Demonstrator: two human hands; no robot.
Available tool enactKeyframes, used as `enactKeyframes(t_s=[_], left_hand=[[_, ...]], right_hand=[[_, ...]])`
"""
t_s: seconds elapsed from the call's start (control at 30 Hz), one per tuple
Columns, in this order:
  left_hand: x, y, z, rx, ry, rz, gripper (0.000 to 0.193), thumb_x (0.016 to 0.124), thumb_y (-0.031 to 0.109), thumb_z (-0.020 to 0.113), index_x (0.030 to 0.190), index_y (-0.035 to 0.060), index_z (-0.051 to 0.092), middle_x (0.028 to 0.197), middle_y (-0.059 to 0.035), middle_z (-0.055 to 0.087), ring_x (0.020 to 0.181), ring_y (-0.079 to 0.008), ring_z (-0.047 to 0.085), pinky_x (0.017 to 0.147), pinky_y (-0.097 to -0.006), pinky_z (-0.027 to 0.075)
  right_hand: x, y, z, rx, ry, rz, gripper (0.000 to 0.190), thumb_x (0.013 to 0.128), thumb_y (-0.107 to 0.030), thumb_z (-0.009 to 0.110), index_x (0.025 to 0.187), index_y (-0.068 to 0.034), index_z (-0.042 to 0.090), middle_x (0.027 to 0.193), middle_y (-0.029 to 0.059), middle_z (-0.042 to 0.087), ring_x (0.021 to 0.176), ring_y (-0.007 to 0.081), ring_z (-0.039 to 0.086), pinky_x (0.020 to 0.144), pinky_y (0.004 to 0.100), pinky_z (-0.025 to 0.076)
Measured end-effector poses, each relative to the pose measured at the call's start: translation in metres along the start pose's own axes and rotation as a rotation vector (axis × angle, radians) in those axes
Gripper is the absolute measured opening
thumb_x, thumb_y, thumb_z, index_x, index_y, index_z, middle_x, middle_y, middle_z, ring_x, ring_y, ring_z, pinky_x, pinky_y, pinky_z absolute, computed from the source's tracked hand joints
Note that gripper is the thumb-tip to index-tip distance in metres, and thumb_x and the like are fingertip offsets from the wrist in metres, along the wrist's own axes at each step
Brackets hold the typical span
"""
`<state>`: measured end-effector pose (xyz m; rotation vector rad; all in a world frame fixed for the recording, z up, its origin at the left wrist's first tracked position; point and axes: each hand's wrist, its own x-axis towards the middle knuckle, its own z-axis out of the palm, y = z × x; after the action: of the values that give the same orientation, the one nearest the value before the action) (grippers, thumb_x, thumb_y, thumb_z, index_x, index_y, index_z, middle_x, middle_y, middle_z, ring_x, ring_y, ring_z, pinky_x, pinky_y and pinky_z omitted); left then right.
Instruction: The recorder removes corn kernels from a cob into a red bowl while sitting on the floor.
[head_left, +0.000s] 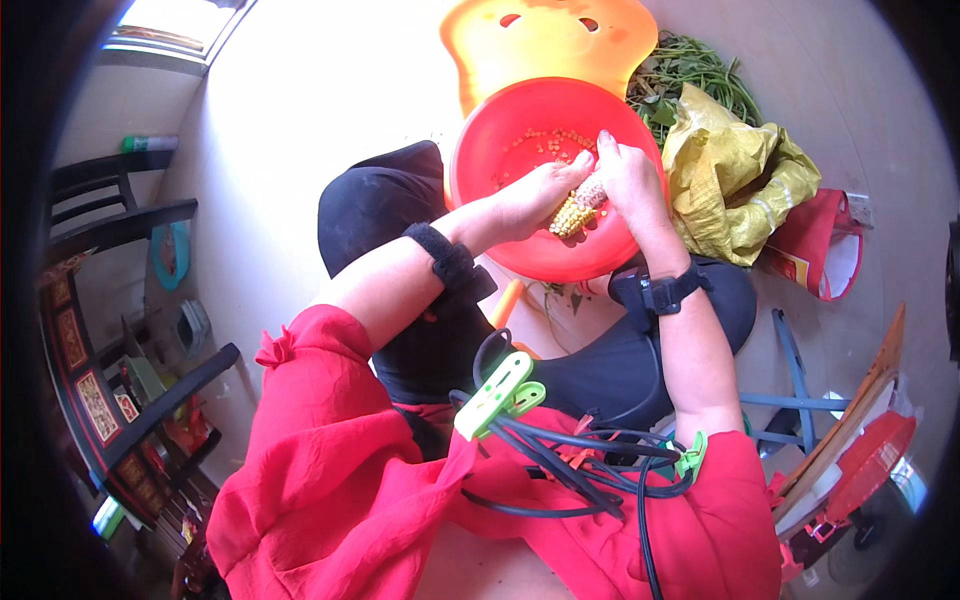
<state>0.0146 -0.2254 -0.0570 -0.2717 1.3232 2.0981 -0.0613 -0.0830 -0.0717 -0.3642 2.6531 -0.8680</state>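
Observation:
My left hand (541, 193) and my right hand (628, 174) are together on a corn cob (576, 214) above a red plastic basin (484, 146). Yellow kernels still cover the cob's lower end, while its upper part is bare and pinkish. My left hand lies along the left side of the cob, thumb near its upper end; the fingers underneath are hidden. On the right side, my other hand grips the bare part, its thumb pointing up. Loose corn kernels (553, 140) lie scattered on the basin's floor.
An orange plastic chair (551, 49) stands behind the basin. Right of it are green stems (694, 71), a yellow woven sack (731, 180) and a red bag (806, 244). Black cables (585, 450), held by green clips (495, 394), hang across my chest. Dark wooden furniture (97, 390) stands left.

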Motion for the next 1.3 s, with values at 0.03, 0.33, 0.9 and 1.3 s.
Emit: enactKeyframes(t_s=[0.03, 0.33, 0.9, 1.3], left_hand=[[0.001, -0.001, 0.002, -0.12, 0.032, -0.009, 0.05, 0.103, 0.045, 0.03, 0.101, 0.0014, 0.055, 0.082, -0.0086, 0.062, 0.062, -0.0155, 0.063, 0.056, -0.0297, 0.054], [0.009, -0.007, -0.015, -0.073, 0.108, 0.068, 0.042, 0.103, 0.031, 0.028, 0.113, 0.0007, 0.055, 0.094, -0.0096, 0.064, 0.079, -0.0168, 0.065, 0.065, -0.0291, 0.052], [0.017, -0.01, -0.021, 0.037, 0.148, 0.078, 0.038, 0.101, 0.031, 0.038, 0.097, 0.0003, 0.059, 0.093, -0.0086, 0.06, 0.081, -0.0132, 0.054, 0.075, -0.0316, 0.043], [0.014, -0.003, -0.013, -0.145, 0.375, 0.121, 0.039, 0.095, 0.03, 0.055, 0.116, -0.0018, 0.048, 0.106, -0.0111, 0.06, 0.101, -0.0195, 0.055, 0.088, -0.0355, 0.043]], right_hand=[[0.001, -0.002, -0.002, -0.011, -0.035, 0.067, 0.057, 0.099, -0.039, 0.035, 0.081, 0.004, 0.067, 0.081, 0.0311, 0.063, 0.086, 0.0466, 0.062, 0.078, 0.0518, 0.05], [0.001, 0.011, 0.009, 0.392, -0.081, 0.124, 0.054, 0.1, -0.044, 0.037, 0.111, 0.005, 0.054, 0.097, 0.0277, 0.063, 0.087, 0.0399, 0.064, 0.077, 0.0447, 0.051], [-0.047, -0.016, 0.015, 0.755, -0.339, 0.13, 0.037, 0.097, -0.031, 0.052, 0.113, 0.002, 0.047, 0.098, 0.0117, 0.063, 0.069, 0.016, 0.064, 0.056, 0.0268, 0.049], [-0.067, -0.02, -0.011, 1.065, -0.639, 0.295, 0.033, 0.097, -0.032, 0.056, 0.114, -0.005, 0.054, 0.094, 0.0039, 0.063, 0.074, 0.0121, 0.065, 0.057, 0.0201, 0.046]])
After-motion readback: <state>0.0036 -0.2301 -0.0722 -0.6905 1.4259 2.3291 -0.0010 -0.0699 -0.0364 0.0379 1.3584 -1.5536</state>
